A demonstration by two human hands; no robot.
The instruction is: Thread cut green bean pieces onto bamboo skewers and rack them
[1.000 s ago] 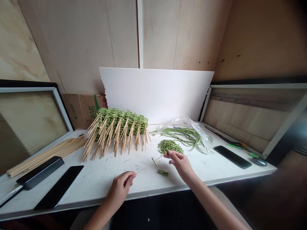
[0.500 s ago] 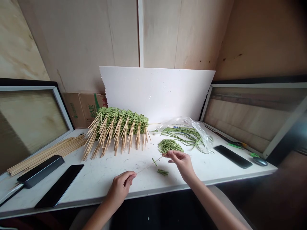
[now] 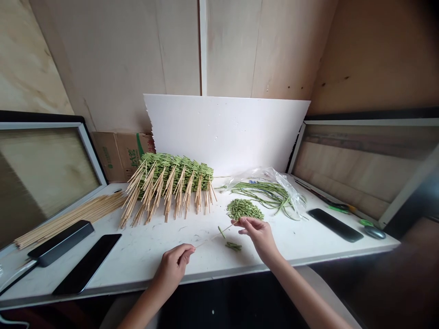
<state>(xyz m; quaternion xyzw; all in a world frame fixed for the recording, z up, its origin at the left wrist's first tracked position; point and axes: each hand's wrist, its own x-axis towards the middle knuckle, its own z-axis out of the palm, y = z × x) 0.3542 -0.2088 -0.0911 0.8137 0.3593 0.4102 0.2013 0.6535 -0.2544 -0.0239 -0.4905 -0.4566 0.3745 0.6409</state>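
Observation:
My left hand [image 3: 173, 267] pinches the near end of a thin bamboo skewer [image 3: 209, 239] that slants up to the right over the white table [image 3: 137, 256]. One green bean piece [image 3: 221, 231] is threaded on it. My right hand [image 3: 259, 235] is closed in a pinch at the skewer's tip, holding a small bean piece there. A few cut bean pieces [image 3: 233, 246] lie under the skewer. Just beyond my right hand sits a heap of cut beans [image 3: 244, 208].
Stacked bean skewers [image 3: 171, 180] lie at the back left, loose bare skewers [image 3: 68, 217] further left. A clear bag of long beans [image 3: 269, 192] sits back right. Black flat devices [image 3: 87, 262] [image 3: 335, 224] lie on both sides, with a white foam board [image 3: 222, 130] behind.
Both hands keep their hold on the skewer; the right hand has edged slightly. The camera has shifted a little.

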